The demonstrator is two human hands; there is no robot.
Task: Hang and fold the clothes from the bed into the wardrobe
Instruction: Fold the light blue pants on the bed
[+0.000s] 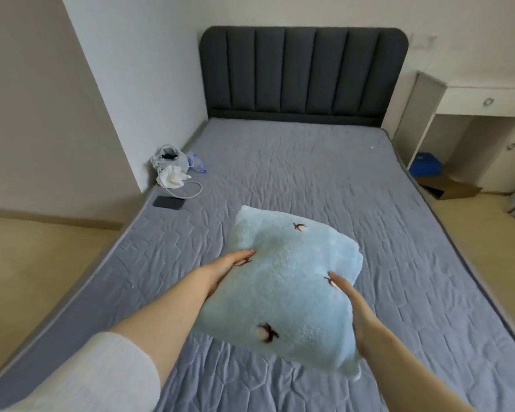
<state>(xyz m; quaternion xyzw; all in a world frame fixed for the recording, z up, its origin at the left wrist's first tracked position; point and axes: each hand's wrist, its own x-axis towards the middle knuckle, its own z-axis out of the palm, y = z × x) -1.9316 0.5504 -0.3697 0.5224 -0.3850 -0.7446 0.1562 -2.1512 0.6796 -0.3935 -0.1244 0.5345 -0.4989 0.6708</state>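
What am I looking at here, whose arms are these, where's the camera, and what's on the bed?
There is no machine here, just a person doing housework. The single picture comes from a wide-angle camera worn on their head, looking forward and down, so the arms reaching in from the bottom are their own. The left hand and right hand hold a folded blue cloth by its two sides, over the bed. Near the bed's left edge lie a dark phone, a white cable, a crumpled white cloth and a plastic bag. Behind is a dark headboard; a white desk stands to the right.
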